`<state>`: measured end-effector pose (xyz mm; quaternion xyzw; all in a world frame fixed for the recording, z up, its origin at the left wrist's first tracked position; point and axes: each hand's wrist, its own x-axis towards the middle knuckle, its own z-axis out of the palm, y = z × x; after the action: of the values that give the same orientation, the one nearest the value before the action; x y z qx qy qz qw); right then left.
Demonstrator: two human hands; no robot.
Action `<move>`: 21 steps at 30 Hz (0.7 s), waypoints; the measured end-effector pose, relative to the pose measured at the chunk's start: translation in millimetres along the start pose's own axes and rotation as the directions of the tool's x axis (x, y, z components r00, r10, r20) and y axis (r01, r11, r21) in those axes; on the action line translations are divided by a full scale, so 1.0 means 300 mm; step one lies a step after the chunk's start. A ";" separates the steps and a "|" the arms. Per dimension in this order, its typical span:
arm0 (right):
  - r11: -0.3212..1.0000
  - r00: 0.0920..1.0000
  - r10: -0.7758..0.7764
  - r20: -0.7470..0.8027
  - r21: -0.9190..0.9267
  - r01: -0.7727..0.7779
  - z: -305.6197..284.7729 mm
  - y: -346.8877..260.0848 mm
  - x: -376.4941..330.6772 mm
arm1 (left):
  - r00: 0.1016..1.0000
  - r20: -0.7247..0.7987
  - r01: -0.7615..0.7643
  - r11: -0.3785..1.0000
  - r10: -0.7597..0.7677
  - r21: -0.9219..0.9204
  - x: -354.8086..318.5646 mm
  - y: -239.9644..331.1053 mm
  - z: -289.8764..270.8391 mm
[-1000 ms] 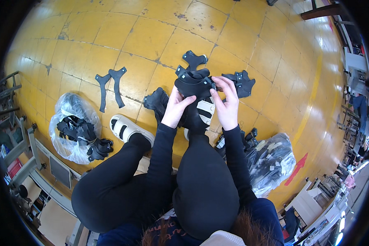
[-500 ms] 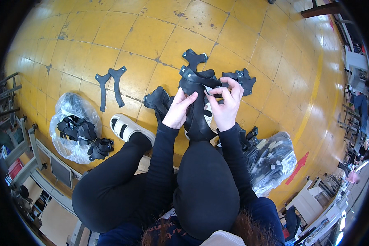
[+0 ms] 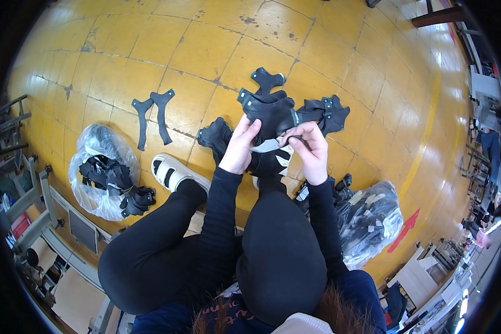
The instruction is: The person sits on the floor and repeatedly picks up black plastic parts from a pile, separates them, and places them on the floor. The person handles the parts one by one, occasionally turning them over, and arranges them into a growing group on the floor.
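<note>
clear bag (image 3: 100, 139) is way left of the black fabric piece (image 3: 273, 114), beige sandal (image 3: 178, 174) closer; left hand (image 3: 240, 148) grips the piece's left side off the floor (image 3: 217, 50), right hand (image 3: 309, 151) pinches a thin grey strip (image 3: 266, 146) by its lower edge.

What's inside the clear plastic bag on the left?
The bag holds a jumbled heap of black pieces, some spilling over its lower right edge. The lower layers and the bag's bottom are covered, so can't tell what's there.
</note>
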<state>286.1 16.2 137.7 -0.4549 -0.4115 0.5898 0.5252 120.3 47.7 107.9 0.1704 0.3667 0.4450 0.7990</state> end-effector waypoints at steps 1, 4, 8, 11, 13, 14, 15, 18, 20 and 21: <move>0.998 0.999 0.030 -0.021 0.050 -0.029 0.004 -0.008 -0.007 | 1.000 0.014 -0.016 1.000 0.016 0.006 0.000 -0.002 0.003; 0.990 1.000 0.009 -0.030 0.142 -0.004 -0.038 -0.005 -0.016 | 0.998 0.012 -0.069 0.997 0.069 0.031 0.010 -0.017 0.008; 0.928 0.978 -0.040 -0.203 0.356 0.111 -0.080 -0.002 -0.040 | 0.987 -0.062 -0.148 0.988 0.150 0.044 0.020 -0.026 0.019; 0.859 0.903 -0.040 -0.428 0.448 0.250 -0.129 -0.026 -0.056 | 0.971 -0.136 -0.191 0.979 0.199 0.070 0.019 -0.001 -0.009; 0.902 0.807 0.001 -0.591 0.349 0.255 -0.190 -0.029 -0.069 | 0.964 -0.152 -0.213 0.975 0.220 0.058 0.016 0.029 -0.043; 0.922 0.802 -0.017 -0.597 0.301 0.243 -0.276 -0.002 -0.083 | 0.966 -0.147 -0.209 0.977 0.212 0.041 0.017 0.034 -0.060; 0.940 0.797 -0.034 -0.603 0.252 0.231 -0.338 0.022 -0.094 | 0.975 -0.151 -0.163 0.987 0.162 0.005 0.015 0.036 -0.074; 0.925 0.608 -0.114 -0.786 -0.307 -0.223 -0.393 0.053 -0.090 | 0.989 -0.065 -0.140 0.987 0.135 -0.075 0.001 0.048 -0.070; 0.803 0.643 -0.092 -0.760 -0.438 -0.403 -0.411 0.062 -0.099 | 0.990 -0.086 -0.117 0.992 0.112 -0.046 0.011 0.026 -0.056; 0.814 0.693 -0.101 -0.714 -0.460 -0.355 -0.420 0.068 -0.102 | 0.995 -0.069 -0.080 0.995 0.076 -0.062 0.011 0.012 -0.045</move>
<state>404.3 -15.5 90.1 -0.8089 -0.2976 0.2550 0.4382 109.3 51.6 99.6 0.1437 0.3717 0.4929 0.7734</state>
